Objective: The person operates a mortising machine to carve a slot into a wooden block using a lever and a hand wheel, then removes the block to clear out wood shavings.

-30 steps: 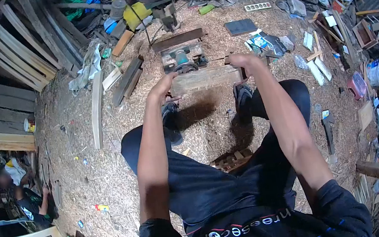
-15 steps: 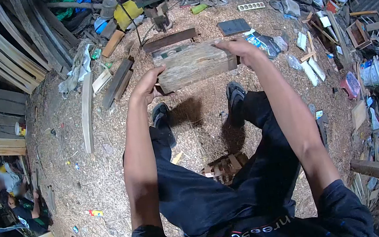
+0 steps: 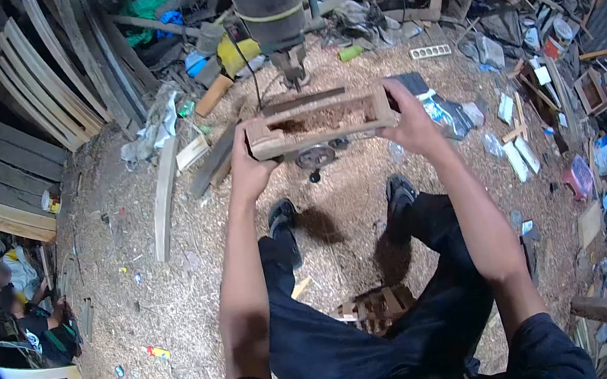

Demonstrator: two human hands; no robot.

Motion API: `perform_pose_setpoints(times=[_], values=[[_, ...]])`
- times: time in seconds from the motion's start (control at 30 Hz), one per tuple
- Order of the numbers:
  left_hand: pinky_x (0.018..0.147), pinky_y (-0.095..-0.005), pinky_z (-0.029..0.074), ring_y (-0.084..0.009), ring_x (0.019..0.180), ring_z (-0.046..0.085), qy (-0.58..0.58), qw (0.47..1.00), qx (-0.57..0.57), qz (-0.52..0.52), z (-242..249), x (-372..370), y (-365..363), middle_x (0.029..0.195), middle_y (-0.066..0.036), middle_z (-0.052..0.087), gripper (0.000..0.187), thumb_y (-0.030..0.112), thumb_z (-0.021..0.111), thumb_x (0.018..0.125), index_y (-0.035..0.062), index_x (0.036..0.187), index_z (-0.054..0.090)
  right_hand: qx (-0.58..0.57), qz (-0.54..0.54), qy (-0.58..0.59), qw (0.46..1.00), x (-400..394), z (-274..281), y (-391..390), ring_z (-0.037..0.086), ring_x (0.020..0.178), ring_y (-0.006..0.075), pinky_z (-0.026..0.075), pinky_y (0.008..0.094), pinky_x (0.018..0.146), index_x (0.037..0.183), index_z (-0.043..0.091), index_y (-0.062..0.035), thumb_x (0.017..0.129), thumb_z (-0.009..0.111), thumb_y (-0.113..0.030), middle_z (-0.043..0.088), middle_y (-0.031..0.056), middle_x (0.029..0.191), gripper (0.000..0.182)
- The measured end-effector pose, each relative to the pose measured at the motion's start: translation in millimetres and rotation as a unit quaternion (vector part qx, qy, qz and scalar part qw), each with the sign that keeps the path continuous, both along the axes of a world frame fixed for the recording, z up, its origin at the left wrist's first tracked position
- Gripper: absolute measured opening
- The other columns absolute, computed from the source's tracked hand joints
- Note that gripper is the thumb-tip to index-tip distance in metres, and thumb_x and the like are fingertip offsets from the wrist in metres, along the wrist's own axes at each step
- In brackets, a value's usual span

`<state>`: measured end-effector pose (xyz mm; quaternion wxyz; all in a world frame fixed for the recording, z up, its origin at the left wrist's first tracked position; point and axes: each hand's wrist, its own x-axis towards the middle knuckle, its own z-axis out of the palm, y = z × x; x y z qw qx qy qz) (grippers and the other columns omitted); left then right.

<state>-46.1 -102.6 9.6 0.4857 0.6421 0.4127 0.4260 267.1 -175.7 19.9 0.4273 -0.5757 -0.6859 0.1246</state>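
A hollow rectangular wooden box [image 3: 260, 138] is raised in front of me, its open side showing a brown recess. My left hand [image 3: 248, 165] is closed around its left end. At the right end, my right hand [image 3: 413, 121] grips the box with the fingers partly hidden behind it. Just beyond hangs a dark machine head [image 3: 264, 5] with a chuck [image 3: 293, 69] pointing down. A round metal handwheel [image 3: 314, 158] with a black knob shows below the box. The box hides part of the machine's lower body.
Wood shavings [image 3: 174, 316] cover the floor. Long boards [image 3: 168, 201] lie at left, and curved planks [image 3: 41, 87] lean on the wall. Two people [image 3: 35, 320] sit far left. Scrap wood, bags and a pink basket [image 3: 578, 177] line the right side. A slatted wooden seat [image 3: 374, 307] is beneath me.
The box has been turned in my hands, so its hollow side shows instead of its weathered flat face. My view has tilted upward, bringing more of the machine into sight.
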Motion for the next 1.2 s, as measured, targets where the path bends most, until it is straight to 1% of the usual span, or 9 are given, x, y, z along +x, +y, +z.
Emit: perform_pose_setpoints(times=[0.1,0.2,0.5,0.6,0.63,0.73,0.83,1.07,1.2], values=[[0.095,-0.0342,0.052,-0.0191,0.112,0.059,0.003,0.995,0.093,0.018,-4,-1,5,0.123,-0.007,0.058,0.076,-0.015,0.078,0.063,0.0095,0.128,0.046,-0.002,0.019,0.031,0.999,-7,8,0,0.050,0.127,0.0366,0.042,0.0410,0.109,0.134,0.044,-0.0090,0.064,0.084,0.000,0.053,0.0173,0.132,0.081],[0.098,-0.0325,0.048,-0.0186,0.113,0.058,-0.027,0.994,0.109,0.011,-4,-1,8,0.124,-0.006,0.058,0.071,-0.014,0.078,0.064,0.0093,0.124,0.047,0.035,-0.009,-0.033,0.999,-10,14,0,0.050,0.127,0.0381,0.044,0.0430,0.107,0.132,0.044,-0.0106,0.065,0.083,0.000,0.053,0.0169,0.132,0.078],[0.104,-0.0341,0.042,-0.0223,0.121,0.054,-0.051,0.979,0.195,0.029,0,4,10,0.124,-0.009,0.056,0.063,-0.016,0.072,0.063,0.0072,0.118,0.051,-0.083,-0.036,-0.006,0.996,-22,-4,13,0.048,0.127,0.0424,0.043,0.0463,0.106,0.135,0.039,-0.0033,0.068,0.083,-0.003,0.045,0.0239,0.138,0.080],[0.104,-0.0356,0.040,-0.0260,0.117,0.055,-0.018,0.967,0.244,0.073,6,9,8,0.117,-0.011,0.060,0.057,-0.018,0.064,0.060,0.0053,0.111,0.056,-0.036,-0.088,-0.082,0.992,-42,12,-4,0.041,0.131,0.0470,0.039,0.0473,0.109,0.135,0.037,0.0006,0.068,0.082,-0.004,0.038,0.0259,0.143,0.081],[0.104,-0.0363,0.040,-0.0276,0.117,0.056,0.014,0.963,0.257,0.084,12,12,4,0.116,-0.011,0.060,0.055,-0.017,0.064,0.059,0.0049,0.109,0.057,-0.081,-0.061,-0.097,0.990,-45,18,-6,0.029,0.139,0.0484,0.029,0.0535,0.114,0.137,0.041,-0.0063,0.070,0.080,-0.006,0.031,0.0256,0.148,0.077],[0.103,-0.0380,0.040,-0.0317,0.116,0.055,0.110,0.949,0.278,0.099,18,21,-4,0.113,-0.012,0.060,0.051,-0.014,0.064,0.058,0.0042,0.106,0.059,-0.065,0.064,-0.223,0.970,-56,1,-10,0.020,0.145,0.0439,0.017,0.0585,0.118,0.139,0.046,-0.0169,0.071,0.075,-0.006,0.025,0.0255,0.153,0.074],[0.103,-0.0374,0.040,-0.0319,0.116,0.054,0.141,0.953,0.257,0.069,21,23,-8,0.113,-0.012,0.060,0.053,-0.014,0.060,0.058,0.0047,0.107,0.060,-0.145,0.060,-0.234,0.959,-69,-7,-6,0.014,0.149,0.0408,0.007,0.0602,0.118,0.138,0.052,-0.0263,0.074,0.068,-0.003,0.016,0.0236,0.159,0.071],[0.101,-0.0326,0.040,-0.0280,0.114,0.057,0.145,0.966,0.212,0.039,20,5,-6,0.113,-0.010,0.061,0.060,-0.019,0.053,0.056,0.0050,0.111,0.061,-0.200,0.077,-0.416,0.884,-67,-17,1,0.003,0.152,0.0326,0.005,0.0599,0.119,0.136,0.057,-0.0271,0.082,0.056,-0.003,0.003,0.0174,0.163,0.059],[0.101,-0.0351,0.040,-0.0324,0.115,0.055,0.141,0.966,0.205,0.073,20,-8,7,0.112,-0.012,0.062,0.059,-0.017,0.052,0.055,0.0036,0.109,0.062,-0.255,0.043,-0.339,0.905,-58,-18,3,0.010,0.151,0.0350,0.005,0.0613,0.118,0.136,0.057,-0.0254,0.082,0.056,0.000,0.011,0.0196,0.162,0.060]])
